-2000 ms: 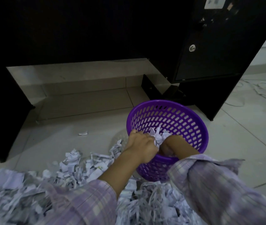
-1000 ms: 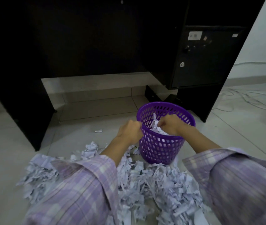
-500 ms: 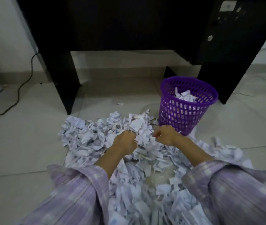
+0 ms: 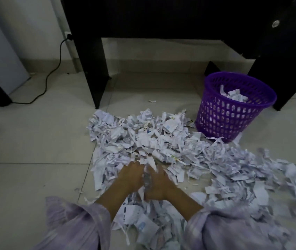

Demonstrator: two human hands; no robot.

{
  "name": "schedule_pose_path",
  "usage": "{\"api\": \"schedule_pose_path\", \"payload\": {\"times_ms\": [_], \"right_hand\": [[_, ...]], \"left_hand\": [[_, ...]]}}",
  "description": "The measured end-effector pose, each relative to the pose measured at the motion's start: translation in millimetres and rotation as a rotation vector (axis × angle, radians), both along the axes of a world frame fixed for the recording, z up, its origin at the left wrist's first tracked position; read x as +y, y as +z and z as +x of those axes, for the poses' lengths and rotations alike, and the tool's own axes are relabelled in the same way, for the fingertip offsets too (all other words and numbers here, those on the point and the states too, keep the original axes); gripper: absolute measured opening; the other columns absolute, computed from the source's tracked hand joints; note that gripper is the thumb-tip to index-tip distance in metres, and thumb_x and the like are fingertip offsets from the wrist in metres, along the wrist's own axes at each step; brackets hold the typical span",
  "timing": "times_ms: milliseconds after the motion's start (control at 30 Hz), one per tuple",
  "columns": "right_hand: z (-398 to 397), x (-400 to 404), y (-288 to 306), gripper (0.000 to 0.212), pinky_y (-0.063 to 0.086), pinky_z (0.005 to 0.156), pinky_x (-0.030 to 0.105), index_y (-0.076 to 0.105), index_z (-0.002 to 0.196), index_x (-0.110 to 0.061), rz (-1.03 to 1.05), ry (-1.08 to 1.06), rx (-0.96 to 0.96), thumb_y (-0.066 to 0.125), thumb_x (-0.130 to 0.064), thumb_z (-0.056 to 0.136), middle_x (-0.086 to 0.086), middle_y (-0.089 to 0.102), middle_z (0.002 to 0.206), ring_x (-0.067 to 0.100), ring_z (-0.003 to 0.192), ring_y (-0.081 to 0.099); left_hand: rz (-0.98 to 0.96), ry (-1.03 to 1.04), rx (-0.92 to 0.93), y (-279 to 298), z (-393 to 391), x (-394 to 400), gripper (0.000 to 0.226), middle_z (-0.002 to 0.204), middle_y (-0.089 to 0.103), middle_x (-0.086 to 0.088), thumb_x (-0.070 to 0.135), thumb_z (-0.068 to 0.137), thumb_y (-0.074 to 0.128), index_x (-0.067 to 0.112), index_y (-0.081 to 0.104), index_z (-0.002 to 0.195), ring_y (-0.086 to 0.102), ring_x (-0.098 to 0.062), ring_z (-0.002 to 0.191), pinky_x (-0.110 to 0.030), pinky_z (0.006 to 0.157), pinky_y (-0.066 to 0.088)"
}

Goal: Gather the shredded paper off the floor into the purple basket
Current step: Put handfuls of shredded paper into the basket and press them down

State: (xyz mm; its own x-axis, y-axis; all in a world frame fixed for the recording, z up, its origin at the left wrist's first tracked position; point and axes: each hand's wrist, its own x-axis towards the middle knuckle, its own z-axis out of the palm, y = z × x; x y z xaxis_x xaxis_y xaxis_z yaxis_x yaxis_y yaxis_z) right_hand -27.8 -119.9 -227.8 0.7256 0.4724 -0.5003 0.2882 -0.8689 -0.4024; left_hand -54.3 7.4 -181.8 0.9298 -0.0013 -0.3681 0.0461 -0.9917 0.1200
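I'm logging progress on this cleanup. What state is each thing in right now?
Basket: upright on the floor, partly filled with shreds.
Paper pile: still spread over the floor tiles.
Left hand: in the pile, pressed toward the right, paper between them.
Right hand: in the pile, cupping shreds against the left.
Cable: plugged into the wall socket.

dim, bluish cast, blurred lower edge
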Motion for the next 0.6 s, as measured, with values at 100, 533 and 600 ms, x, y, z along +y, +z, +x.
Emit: {"api": "schedule_pose_path", "payload": {"times_ms": [100, 533, 600], "right_hand": [[-6.1, 13.3, -7.8, 0.116, 0.023, 0.114, 0.058, -0.003, 0.152, -0.038, -0.048, -0.003, -0.055, 0.080, -0.040, 0.071, 0.011, -0.027, 0.156, 0.040, 0.146, -0.006], [21.1, -14.8, 1.3, 0.035, 0.049, 0.083, 0.027, 0.070, 0.111, -0.016, 0.137, -0.188, -0.228, 0.062, -0.005, 0.078, 0.014, 0.068, 0.110, 0.028, 0.101, 0.065], [34.0, -21.5, 6.9, 0.032, 0.051, 0.085, 0.029, 0.071, 0.108, -0.004, 0.275, -0.300, -0.218, 0.061, 0.004, 0.079, 0.018, 0.070, 0.108, 0.030, 0.098, 0.066]], "left_hand": [[0.001, 0.010, 0.007, -3.8, -5.7, 1.7, 0.044, 0.138, 0.041, -0.013, 0.019, 0.095, 0.045, 0.009, 0.038, 0.138, 0.038, -0.028, 0.129, -0.039, 0.101, 0.038], [-0.263, 0.084, -0.058, -18.9, -9.4, 12.0, 0.057, 0.143, 0.039, -0.011, 0.044, 0.096, 0.045, 0.010, 0.036, 0.140, 0.034, -0.028, 0.132, -0.040, 0.105, 0.036], [-0.418, 0.152, -0.053, -14.3, -6.7, 8.6, 0.065, 0.146, 0.036, -0.011, 0.049, 0.094, 0.047, 0.011, 0.031, 0.145, 0.036, -0.028, 0.133, -0.041, 0.105, 0.036]]}}
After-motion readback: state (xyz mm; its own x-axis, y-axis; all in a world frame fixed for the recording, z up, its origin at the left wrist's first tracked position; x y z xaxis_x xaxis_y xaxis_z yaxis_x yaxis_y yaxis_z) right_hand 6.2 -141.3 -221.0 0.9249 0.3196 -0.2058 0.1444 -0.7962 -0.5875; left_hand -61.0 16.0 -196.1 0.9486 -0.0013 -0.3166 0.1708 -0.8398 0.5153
